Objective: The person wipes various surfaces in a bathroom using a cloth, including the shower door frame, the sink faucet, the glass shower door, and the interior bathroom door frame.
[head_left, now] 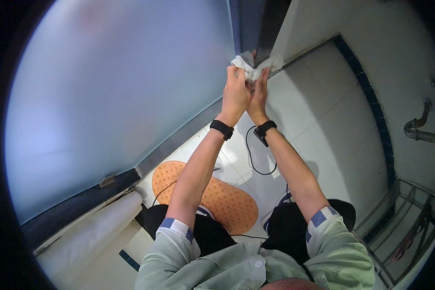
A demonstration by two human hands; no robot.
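Observation:
Both my arms reach straight ahead to a dark metal door-frame post (256, 29) at the top middle. A crumpled white cloth (252, 71) is wrapped about the post's edges, pressed there by my fingers. My left hand (236, 96) is closed on the cloth's left part. On its right part, my right hand (259, 99) presses with fingers curled up against it. The two hands touch at the palms. Beside the left hand stands a large frosted glass panel (121, 82) that meets the post.
An orange dotted bath mat (229, 205) lies on the white tiled floor by my feet. A thin black cable (262, 173) hangs from my right wrist. Pipes (423, 133) stick out of the right wall above a metal rack (411, 232). A rolled white sheet (94, 232) lies at lower left.

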